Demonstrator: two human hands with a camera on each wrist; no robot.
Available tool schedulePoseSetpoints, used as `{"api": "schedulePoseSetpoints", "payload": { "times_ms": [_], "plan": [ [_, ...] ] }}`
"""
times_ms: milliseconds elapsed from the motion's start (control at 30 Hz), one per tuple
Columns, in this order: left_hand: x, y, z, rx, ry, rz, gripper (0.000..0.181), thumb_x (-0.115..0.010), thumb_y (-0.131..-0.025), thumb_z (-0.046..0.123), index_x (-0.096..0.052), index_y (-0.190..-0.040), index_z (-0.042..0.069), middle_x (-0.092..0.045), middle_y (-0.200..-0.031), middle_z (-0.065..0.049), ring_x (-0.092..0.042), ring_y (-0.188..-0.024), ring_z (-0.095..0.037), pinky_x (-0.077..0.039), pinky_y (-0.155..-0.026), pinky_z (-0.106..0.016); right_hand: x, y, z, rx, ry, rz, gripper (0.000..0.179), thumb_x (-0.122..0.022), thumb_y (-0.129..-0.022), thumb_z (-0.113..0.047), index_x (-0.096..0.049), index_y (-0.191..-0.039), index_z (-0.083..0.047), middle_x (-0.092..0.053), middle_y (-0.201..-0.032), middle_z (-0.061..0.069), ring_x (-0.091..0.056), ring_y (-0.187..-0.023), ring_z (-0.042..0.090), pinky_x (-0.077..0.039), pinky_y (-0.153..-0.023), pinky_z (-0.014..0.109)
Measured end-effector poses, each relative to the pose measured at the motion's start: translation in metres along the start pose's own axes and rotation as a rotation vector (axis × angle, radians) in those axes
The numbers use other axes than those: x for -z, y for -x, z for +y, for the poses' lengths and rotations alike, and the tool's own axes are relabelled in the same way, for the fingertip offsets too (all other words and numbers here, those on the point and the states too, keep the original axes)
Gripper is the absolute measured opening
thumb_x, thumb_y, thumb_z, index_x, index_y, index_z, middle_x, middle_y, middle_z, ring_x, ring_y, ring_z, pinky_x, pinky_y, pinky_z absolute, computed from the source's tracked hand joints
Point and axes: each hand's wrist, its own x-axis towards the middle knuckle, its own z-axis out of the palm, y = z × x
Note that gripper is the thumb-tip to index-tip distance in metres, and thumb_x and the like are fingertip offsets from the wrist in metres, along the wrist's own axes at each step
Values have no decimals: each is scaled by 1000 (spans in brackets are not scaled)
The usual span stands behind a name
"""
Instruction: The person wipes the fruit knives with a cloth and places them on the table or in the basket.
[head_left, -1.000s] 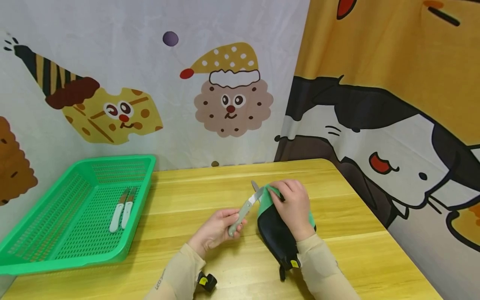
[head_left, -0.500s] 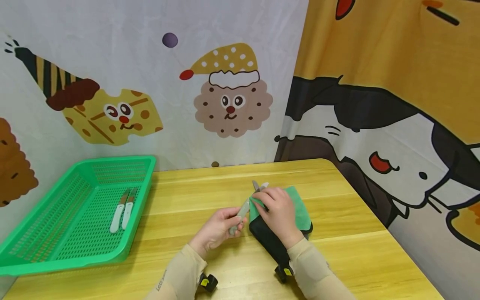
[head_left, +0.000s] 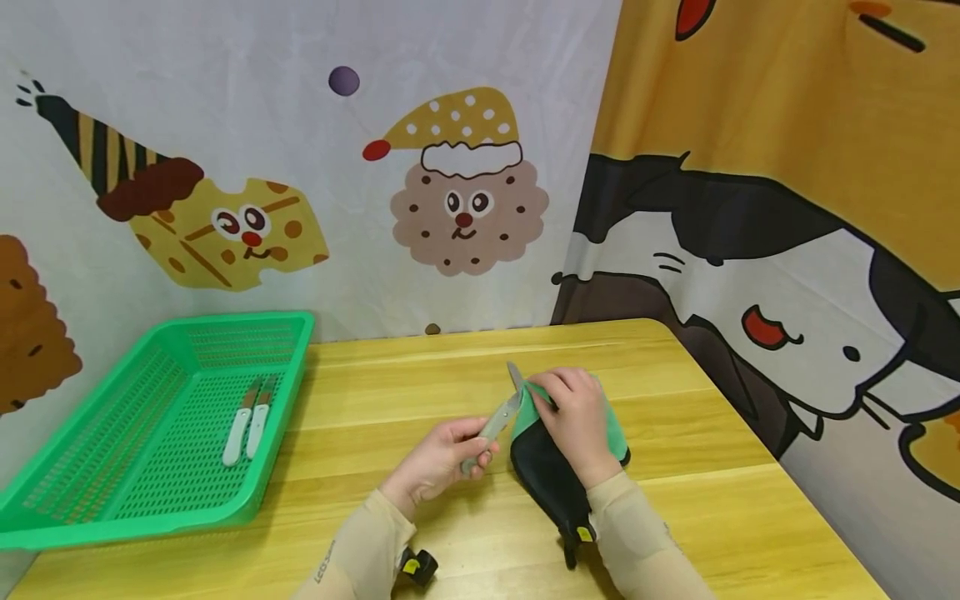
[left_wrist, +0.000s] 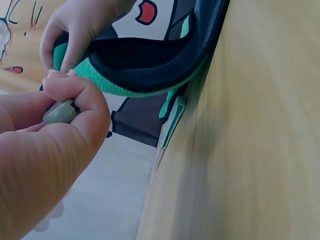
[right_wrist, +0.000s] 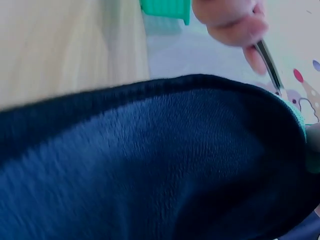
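My left hand [head_left: 438, 458] grips a small knife [head_left: 496, 423] by its grey-green handle, with the blade angled up and right. At the blade's tip end, my right hand [head_left: 581, 425] pinches a folded cloth [head_left: 551, 467], green on one side and black on the other. Part of the blade shows between handle and cloth; the fold hides its tip. In the left wrist view, the handle's butt [left_wrist: 61, 112] pokes out of the left fist. A second knife [left_wrist: 174, 120] with a pale green handle lies on the table behind the cloth. Dark fabric [right_wrist: 150, 165] fills most of the right wrist view.
A green plastic basket [head_left: 187, 521] stands at the left of the wooden table [head_left: 390, 383]. Inside are two knives [head_left: 238, 433] with white handles. Printed curtains [head_left: 465, 50] hang behind the table. Black straps [head_left: 420, 568] with yellow tags show at the wrists.
The right hand slid the cloth left down the blade to the handle, then back right toward the tip. The left hand stayed nearly in place with the knife.
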Motion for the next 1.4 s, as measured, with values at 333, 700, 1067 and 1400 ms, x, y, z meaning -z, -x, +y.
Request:
{"api": "schedulePoseSetpoints", "payload": {
  "times_ms": [333, 700, 1067, 1400],
  "plan": [
    [-2, -2, -1, -6, 10, -15, 39, -47, -104, 2, -43, -138, -16, -62, -92, -1, -52, -73, -8, -45, -61, -20, 10, 0, 13, -52, 43, 12, 19, -83, -79, -8, -75, -95, -10, -68, -90, 7, -61, -79, 29, -51, -71, 46],
    [2, -2, -4, 2, 85, -20, 39, -46, -104, 3, -44, -139, -14, -61, -93, -3, -52, -73, -8, -46, -62, -20, 15, -1, 21, -102, 89, 16, 17, -83, -80, -11, -75, -95, -9, -70, -89, 8, -61, -80, 30, -50, -72, 46],
    [10, -1, -1, -38, 178, -4, 34, -43, -106, 4, -48, -137, -9, -59, -93, -3, -50, -75, -8, -45, -63, -21, 15, -7, 7, -2, -15, -10, 22, -85, -76, -8, -75, -96, -10, -69, -88, 4, -62, -80, 26, -51, -73, 44],
    [4, -3, -3, -20, 113, -7, 38, -45, -105, 6, -41, -136, -17, -59, -93, -4, -50, -74, -8, -46, -63, -19, 2, -3, -13, 98, -52, -73, 25, -86, -77, -12, -76, -99, -15, -68, -90, 1, -61, -80, 22, -51, -70, 40]
  ]
}}
